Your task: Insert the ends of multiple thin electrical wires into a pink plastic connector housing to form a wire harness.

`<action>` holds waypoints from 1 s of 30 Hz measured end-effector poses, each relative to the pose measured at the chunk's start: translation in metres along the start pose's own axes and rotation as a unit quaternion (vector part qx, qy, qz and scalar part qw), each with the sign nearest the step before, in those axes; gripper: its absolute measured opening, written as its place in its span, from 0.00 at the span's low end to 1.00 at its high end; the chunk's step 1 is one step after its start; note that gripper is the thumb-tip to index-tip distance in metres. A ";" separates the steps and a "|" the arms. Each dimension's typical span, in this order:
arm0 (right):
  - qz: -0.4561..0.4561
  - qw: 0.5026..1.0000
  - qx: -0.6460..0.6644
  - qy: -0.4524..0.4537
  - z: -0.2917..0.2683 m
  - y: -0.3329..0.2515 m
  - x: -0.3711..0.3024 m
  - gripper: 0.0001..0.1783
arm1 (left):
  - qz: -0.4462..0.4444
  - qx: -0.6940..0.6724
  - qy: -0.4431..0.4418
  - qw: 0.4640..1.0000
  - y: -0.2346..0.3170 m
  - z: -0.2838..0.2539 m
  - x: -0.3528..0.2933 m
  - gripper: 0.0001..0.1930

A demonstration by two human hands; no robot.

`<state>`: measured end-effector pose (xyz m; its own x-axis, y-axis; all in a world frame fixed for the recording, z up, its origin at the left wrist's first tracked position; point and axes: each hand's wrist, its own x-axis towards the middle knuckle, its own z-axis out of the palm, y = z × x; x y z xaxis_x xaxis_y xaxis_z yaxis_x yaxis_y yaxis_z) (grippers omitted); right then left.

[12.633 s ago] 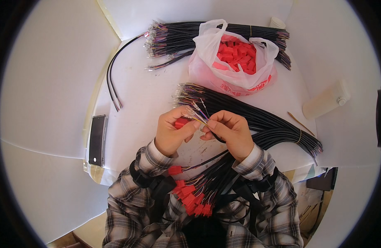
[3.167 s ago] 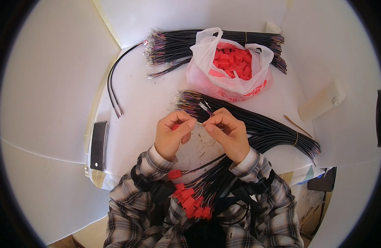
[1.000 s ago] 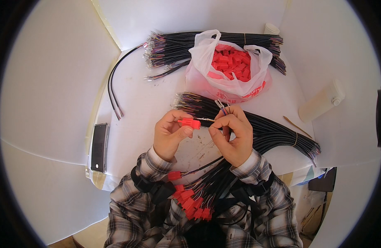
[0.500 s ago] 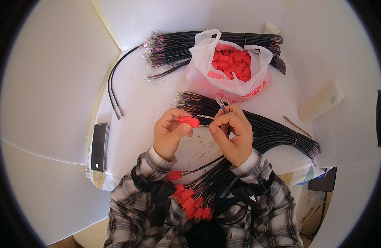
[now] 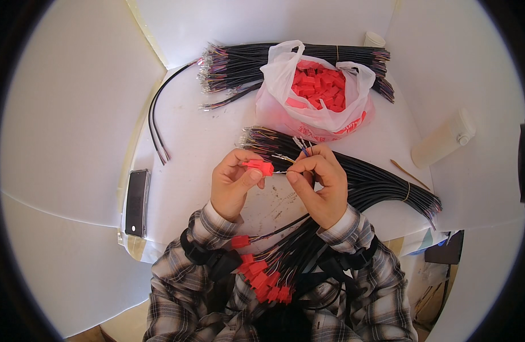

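The connector housing (image 5: 258, 166) is red, as are the loose housings (image 5: 321, 86) inside the white, red-printed carrier bag (image 5: 278, 117). The held wires (image 5: 285, 158) show blue, white and yellow; the nearer cable bundle (image 5: 371, 171) is black with purple and orange wire ends (image 5: 255, 137). Sleeves (image 5: 382, 279) bear black, grey, white and brown plaid; the bottle (image 5: 443, 139) is cream.

Cannot see all of the connector (image 5: 261, 166), partly covered by the left hand (image 5: 233, 181). Unable to count the wires (image 5: 304, 150) in the right hand (image 5: 320, 185): too small, with some lengths hidden inside the grip. Cannot confirm contact between wires and connector. Cannot see the middle of the far bundle (image 5: 234, 65), behind the bag (image 5: 308, 124), nor the base of the white cylinder (image 5: 375, 40). Unable to identify the dark object (image 5: 524, 163) at right, cut off by the view's edge.
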<state>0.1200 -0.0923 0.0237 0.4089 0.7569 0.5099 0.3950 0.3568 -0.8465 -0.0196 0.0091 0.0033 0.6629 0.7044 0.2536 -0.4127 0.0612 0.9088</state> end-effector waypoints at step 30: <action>-0.004 1.000 -0.009 -0.011 -0.001 -0.003 0.000 0.09 | -0.042 -0.087 -0.007 0.995 0.007 0.002 0.003 0.10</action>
<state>0.1191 -0.0943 0.0264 0.3874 0.7665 0.5123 0.4129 0.3525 -0.8398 -0.0193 0.0099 0.0108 0.7078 0.6822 0.1836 -0.4559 0.2425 0.8564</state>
